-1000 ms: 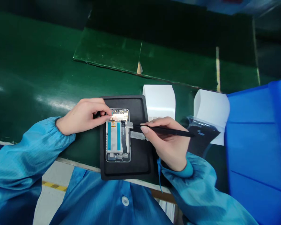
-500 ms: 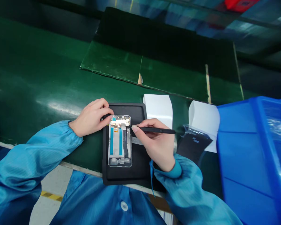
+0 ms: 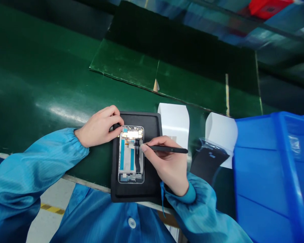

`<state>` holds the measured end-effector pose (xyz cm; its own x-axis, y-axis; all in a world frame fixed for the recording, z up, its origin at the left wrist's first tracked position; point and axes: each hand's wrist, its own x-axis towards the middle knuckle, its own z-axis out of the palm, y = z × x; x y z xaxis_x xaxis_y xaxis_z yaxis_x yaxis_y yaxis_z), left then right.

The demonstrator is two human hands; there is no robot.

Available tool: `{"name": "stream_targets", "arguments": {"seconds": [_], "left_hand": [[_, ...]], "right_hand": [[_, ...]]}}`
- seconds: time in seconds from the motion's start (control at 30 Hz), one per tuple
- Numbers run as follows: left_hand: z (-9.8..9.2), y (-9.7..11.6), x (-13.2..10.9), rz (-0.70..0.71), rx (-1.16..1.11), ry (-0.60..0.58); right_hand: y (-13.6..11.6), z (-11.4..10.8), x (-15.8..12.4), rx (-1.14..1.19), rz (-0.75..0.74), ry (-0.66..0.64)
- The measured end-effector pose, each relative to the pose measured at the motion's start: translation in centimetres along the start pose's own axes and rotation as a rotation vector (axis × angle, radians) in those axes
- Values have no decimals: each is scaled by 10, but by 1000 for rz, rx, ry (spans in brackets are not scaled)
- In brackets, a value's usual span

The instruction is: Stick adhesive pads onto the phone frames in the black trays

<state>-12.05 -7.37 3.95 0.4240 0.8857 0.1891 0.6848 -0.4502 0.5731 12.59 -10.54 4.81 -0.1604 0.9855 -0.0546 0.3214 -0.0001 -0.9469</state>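
Observation:
An opened smartphone (image 3: 128, 162) lies face down on a black tray (image 3: 152, 189), its circuit board and blue strips exposed. My left hand (image 3: 101, 125) is closed at the phone's top left corner, with thumb and forefinger against its edge; its other fingers are curled under. Pinched like a pen in my right hand (image 3: 167, 162) are black tweezers (image 3: 169, 149). Their tip reaches over the phone's middle, just below the board. A small pale piece (image 3: 131, 145) shows at the tip; whether it is gripped I cannot tell.
Right of the tray are two curled white sheets (image 3: 174, 118) (image 3: 219, 130) and a dark film sheet (image 3: 209, 157). A large blue bin (image 3: 258, 162) stands at far right. Beyond lies a raised green board (image 3: 192, 87) on the green table (image 3: 53, 84).
My right hand and the tweezers have moved down toward the phone's middle, and the pale piece at the tip now sits lower. My left hand stays at the corner. The view has shifted slightly.

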Motion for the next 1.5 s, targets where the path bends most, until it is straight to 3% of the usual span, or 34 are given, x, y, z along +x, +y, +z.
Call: {"name": "stream_targets", "arguments": {"seconds": [0.43, 1.5], "left_hand": [[2, 14, -25, 127, 176, -79], [1, 17, -22, 140, 202, -70]], "right_hand": [[-7, 10, 4, -22, -36, -36], [-4, 9, 2, -59, -33, -50]]}}
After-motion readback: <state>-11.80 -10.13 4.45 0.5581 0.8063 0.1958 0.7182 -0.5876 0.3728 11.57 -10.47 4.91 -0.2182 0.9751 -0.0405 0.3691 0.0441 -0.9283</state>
